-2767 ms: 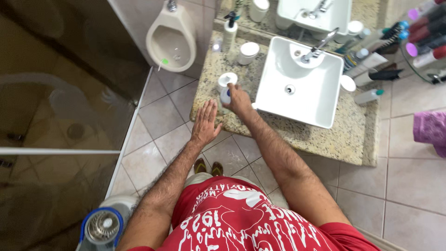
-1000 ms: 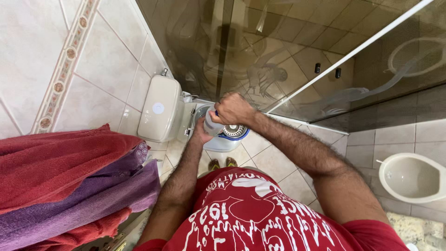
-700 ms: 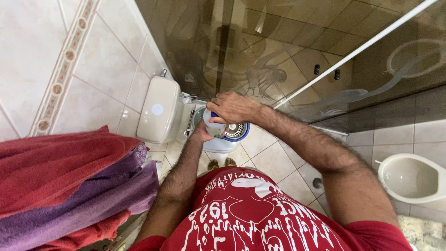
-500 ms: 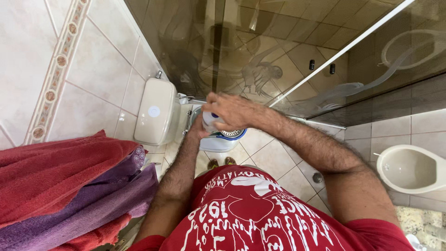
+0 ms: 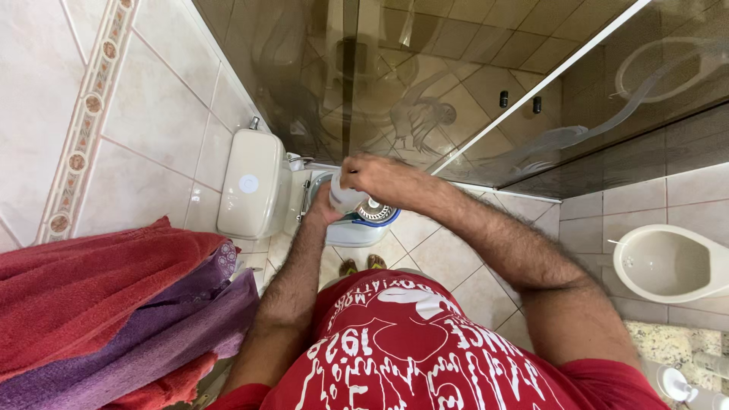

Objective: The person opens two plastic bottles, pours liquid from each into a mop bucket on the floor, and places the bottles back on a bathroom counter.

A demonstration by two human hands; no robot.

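Both hands at frame centre, left hand [image 5: 325, 206] and right hand [image 5: 373, 173] gripping a white bottle [image 5: 345, 200] above the toilet [image 5: 357, 228], nothing visibly poured.

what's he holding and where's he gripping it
A white bottle: the left hand grips its side from below, and the right hand covers its top. The cap is hidden.

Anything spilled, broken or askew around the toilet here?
Nothing stands out. Both hands, left and right, hold a white bottle over the toilet. No spill shows on the floor tiles. The towels hang bunched but in place.
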